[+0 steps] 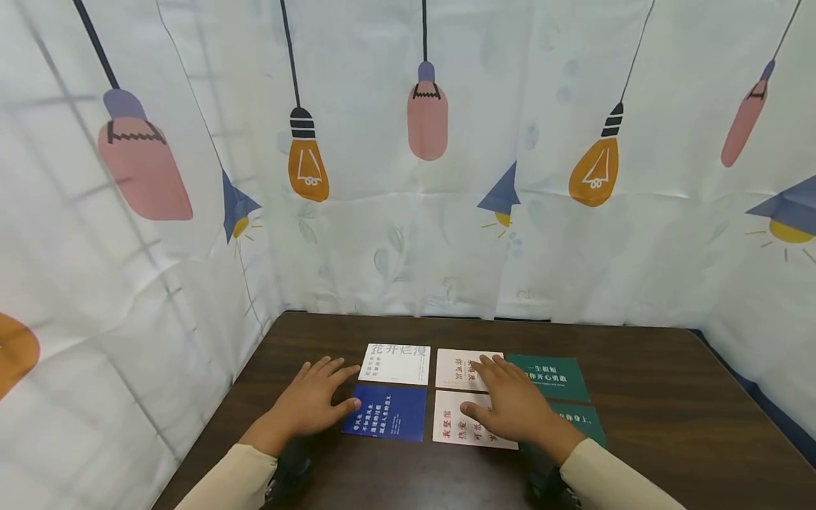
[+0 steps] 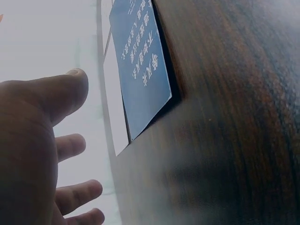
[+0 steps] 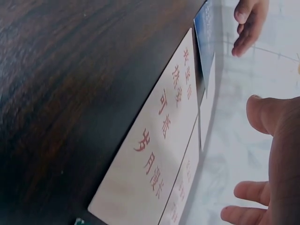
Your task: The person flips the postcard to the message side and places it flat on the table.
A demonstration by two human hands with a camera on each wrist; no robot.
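My left hand (image 1: 310, 400) is held over the table's left part, fingers spread and nothing in them. Its thumb tip overlaps the edge of a blue card (image 1: 395, 413) with white writing; above that lies a white card (image 1: 395, 366). With fingers likewise spread, my right hand (image 1: 513, 402) covers parts of two pale cards with red writing, an upper one (image 1: 451, 368) and a lower one (image 1: 454, 426). Beside them, an upper green card (image 1: 556, 377) and a lower green card (image 1: 588, 419) are partly hidden by this hand. The right wrist view shows its thumb above the lower pale card (image 3: 154, 136).
The cards lie flat in two rows on a dark wooden table (image 1: 676, 418). A white curtain (image 1: 382, 248) printed with lamps and bulbs hangs behind the table and along its sides.
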